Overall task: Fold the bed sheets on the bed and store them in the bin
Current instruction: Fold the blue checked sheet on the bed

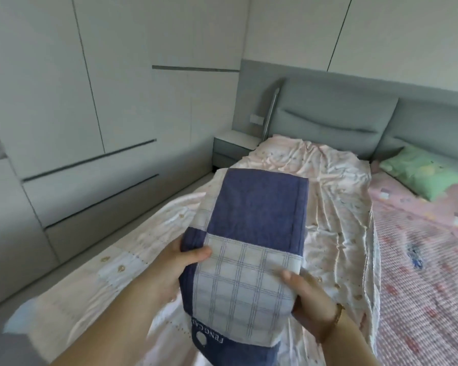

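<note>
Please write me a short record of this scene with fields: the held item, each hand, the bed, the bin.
held item: folded blue and checked sheet, over the bed
left hand: grips its left edge, thumb on top
right hand: grips its right edge
on bed: wrinkled pink sheet, spread out, unfolded; green pillow
bin: not in view

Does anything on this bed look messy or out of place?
The pink sheet lies wrinkled and bunched along the bed, and the green pillow sits crooked by the headboard. The folded blue sheet being held looks neat.
</note>
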